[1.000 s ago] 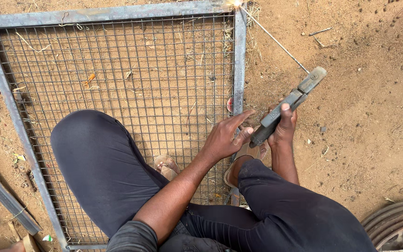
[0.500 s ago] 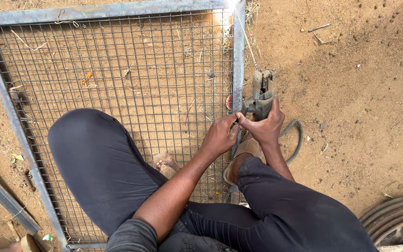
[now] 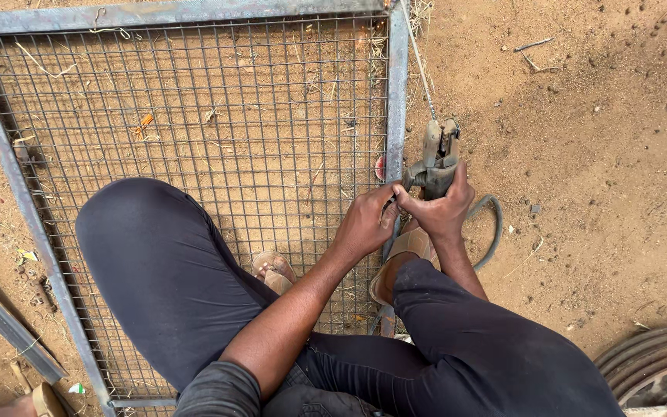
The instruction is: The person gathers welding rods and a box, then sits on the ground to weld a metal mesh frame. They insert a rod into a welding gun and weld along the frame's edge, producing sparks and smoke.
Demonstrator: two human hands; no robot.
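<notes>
While a second ago the right hand (image 3: 440, 210) held the welding holder (image 3: 438, 158) tilted away to the right, clear of the frame (image 3: 397, 93), it now stands the tool upright just beside the frame's right bar, the thin rod (image 3: 418, 62) reaching up along that bar toward the top corner. Its fingers are closed around the grip. The left hand (image 3: 364, 225) has moved with it: it is curled shut and pressed against the right hand at the base of the holder, touching the bar or very near it; whether it pinches anything of its own I cannot tell. Both hands now steady one tool close to the metal, so the work looks to have gone from carrying the holder to setting it against the frame.

By size: the grey frame with its wire mesh (image 3: 218, 139) lies flat on the sandy ground (image 3: 604, 154), the person's knees over its lower right part. A grey cable (image 3: 494, 232) loops from the holder behind the right wrist. A sandalled foot (image 3: 273, 270) rests on the mesh. Part of a ribbed round thing (image 3: 650, 363) shows at the lower right corner. No packages, labels or signs are visible; only a small red spot (image 3: 380, 167) at the bar.
</notes>
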